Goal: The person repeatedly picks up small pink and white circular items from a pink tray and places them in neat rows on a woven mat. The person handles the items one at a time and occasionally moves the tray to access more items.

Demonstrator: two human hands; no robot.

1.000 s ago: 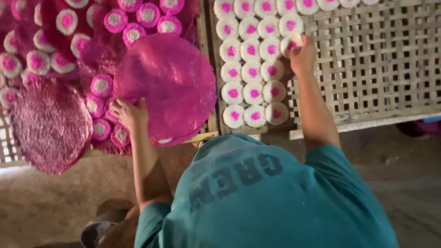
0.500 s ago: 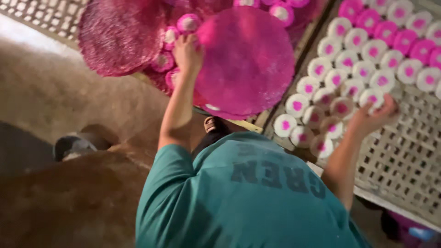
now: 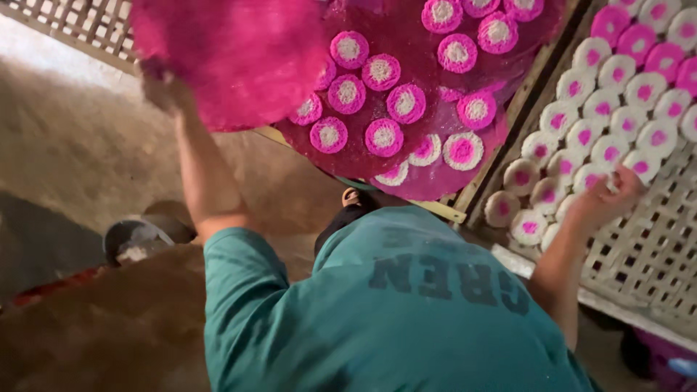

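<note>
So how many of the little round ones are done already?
Done: many white rounds lie in neat rows on the lattice rack. In hand: the left hand lifts a big pink disc, and the right hand touches the rows' near edge. Left, probably: about a dozen pink-rimmed rounds on the dark pink mat, and part of the rack is bare.

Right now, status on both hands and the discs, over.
Left hand gripping the lifted pink woven mat. Right hand touching white pink-centred discs on the lattice rack. Nothing blocking either hand.
</note>
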